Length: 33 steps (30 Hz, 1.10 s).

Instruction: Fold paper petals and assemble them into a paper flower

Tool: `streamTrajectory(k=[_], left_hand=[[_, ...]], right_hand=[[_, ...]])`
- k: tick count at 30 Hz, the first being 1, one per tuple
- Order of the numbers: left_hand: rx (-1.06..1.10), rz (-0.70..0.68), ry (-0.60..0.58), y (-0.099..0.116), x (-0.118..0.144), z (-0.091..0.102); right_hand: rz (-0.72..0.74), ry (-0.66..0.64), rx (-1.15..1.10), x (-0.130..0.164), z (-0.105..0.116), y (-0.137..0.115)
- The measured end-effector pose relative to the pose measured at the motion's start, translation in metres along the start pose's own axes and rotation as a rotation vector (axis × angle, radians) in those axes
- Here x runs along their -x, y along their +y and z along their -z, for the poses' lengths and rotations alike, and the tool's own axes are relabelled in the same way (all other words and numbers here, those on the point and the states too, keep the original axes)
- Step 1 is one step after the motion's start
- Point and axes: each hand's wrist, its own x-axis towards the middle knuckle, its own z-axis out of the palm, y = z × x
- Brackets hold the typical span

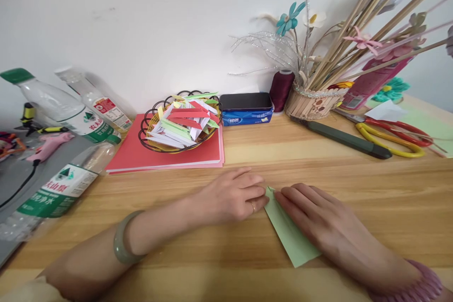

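Observation:
A folded strip of light green paper (288, 238) lies on the wooden table (247, 151) in front of me. My left hand (233, 196) rests flat beside the strip's far tip, fingertips touching it. My right hand (318, 219) lies flat on top of the strip, pressing it down and covering its right side. A jade bangle circles my left wrist, a pink beaded bracelet my right.
A wire basket (179, 122) of folded coloured papers sits on a red paper stack (141, 158). Water bottles (67, 113) lie at left. A blue tissue pack (247, 109), thread spool (281, 84), stick-filled basket (313, 101), green knife (348, 140) and scissors (392, 137) line the back.

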Motion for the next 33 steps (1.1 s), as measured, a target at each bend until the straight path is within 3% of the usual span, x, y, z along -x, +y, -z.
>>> streamTrajectory(k=[8, 14, 20, 29, 33], left_hand=[[0.065, 0.086, -0.092, 0.001, 0.001, 0.001], [0.157, -0.028, -0.255, -0.008, -0.001, 0.003], [0.268, 0.001, -0.360, -0.018, -0.002, 0.004], [0.390, 0.105, -0.456, -0.016, -0.004, 0.008], [0.417, 0.143, -0.481, -0.015, -0.003, 0.010]], right_hand=[[-0.037, -0.015, -0.058, 0.004, -0.001, 0.001], [-0.035, 0.001, -0.051, 0.004, -0.001, 0.001], [-0.101, -0.006, -0.028, 0.009, 0.001, 0.001], [-0.270, -0.038, -0.226, 0.032, 0.008, 0.005], [-0.246, -0.034, -0.340, 0.036, 0.018, -0.005]])
